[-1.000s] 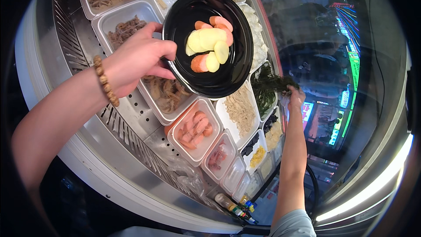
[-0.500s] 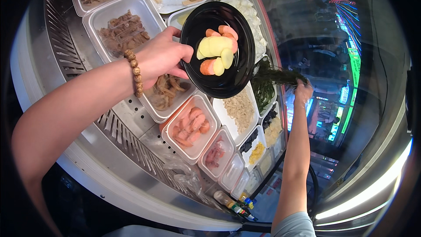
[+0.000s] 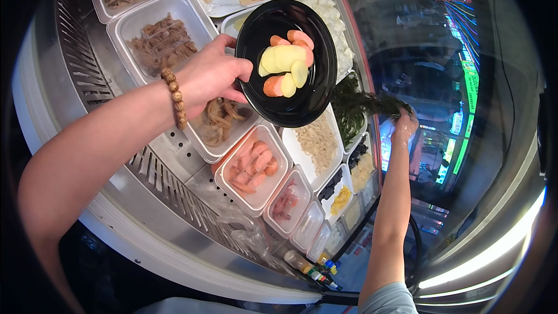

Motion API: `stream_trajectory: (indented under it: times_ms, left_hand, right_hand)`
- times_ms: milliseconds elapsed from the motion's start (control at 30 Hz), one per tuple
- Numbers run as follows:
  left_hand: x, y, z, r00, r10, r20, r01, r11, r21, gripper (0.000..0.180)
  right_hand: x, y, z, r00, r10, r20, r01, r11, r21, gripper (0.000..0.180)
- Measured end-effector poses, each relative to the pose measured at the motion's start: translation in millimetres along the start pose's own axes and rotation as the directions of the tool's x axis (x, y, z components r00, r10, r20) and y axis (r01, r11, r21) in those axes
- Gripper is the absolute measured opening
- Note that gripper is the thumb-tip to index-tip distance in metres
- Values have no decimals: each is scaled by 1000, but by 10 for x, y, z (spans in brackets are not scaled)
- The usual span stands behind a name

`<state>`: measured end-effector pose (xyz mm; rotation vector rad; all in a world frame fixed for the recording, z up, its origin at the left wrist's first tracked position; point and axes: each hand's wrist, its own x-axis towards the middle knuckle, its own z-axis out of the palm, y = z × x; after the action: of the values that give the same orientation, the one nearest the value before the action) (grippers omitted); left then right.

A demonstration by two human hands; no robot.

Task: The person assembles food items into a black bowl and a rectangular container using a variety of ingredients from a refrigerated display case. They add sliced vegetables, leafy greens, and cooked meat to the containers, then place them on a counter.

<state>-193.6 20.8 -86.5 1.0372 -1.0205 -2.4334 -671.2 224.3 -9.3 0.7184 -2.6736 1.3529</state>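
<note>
1. Both the left hand (image 3: 215, 75) and the black bowl (image 3: 311, 96) are carried farther right over the trays than a second ago, so more of the brown strips (image 3: 163, 46) is uncovered; the right hand (image 3: 405, 126) is also shifted right, with the seaweed (image 3: 349, 110) drawn along.
2. The bowl is pinched at its left rim between thumb and fingers, closed firmly. The seaweed's far end is held in the right hand's curled fingers, whose tips are partly hidden by strands.
3. The bowl is held above the middle trays; the seaweed is stretched from its tray to the right hand.
4. The bowl could be tipped and its contents spilled, being supported on one side only. Strands could be dropped onto the pale shreds (image 3: 317, 142) if the tangle is pulled too quickly.
5. Glossy and round, the bowl is loaded with yellow slices (image 3: 285, 58) and orange-edged pink pieces (image 3: 272, 86); the seaweed looks dark green, stringy and matted.
</note>
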Motion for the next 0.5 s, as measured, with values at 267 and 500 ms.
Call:
stream_trajectory:
  times_ms: [267,500]
  left_hand:
    - [-2,60,41,1000,7,12,-8,1000,9,79]
    - [-86,112,54,998,16,-57,-16,1000,-1,73]
  right_hand:
    - [232,778,20,965,-101,242,150,970,-192,34]
    - [-174,969,553,873,52,485,211,856,-473,42]
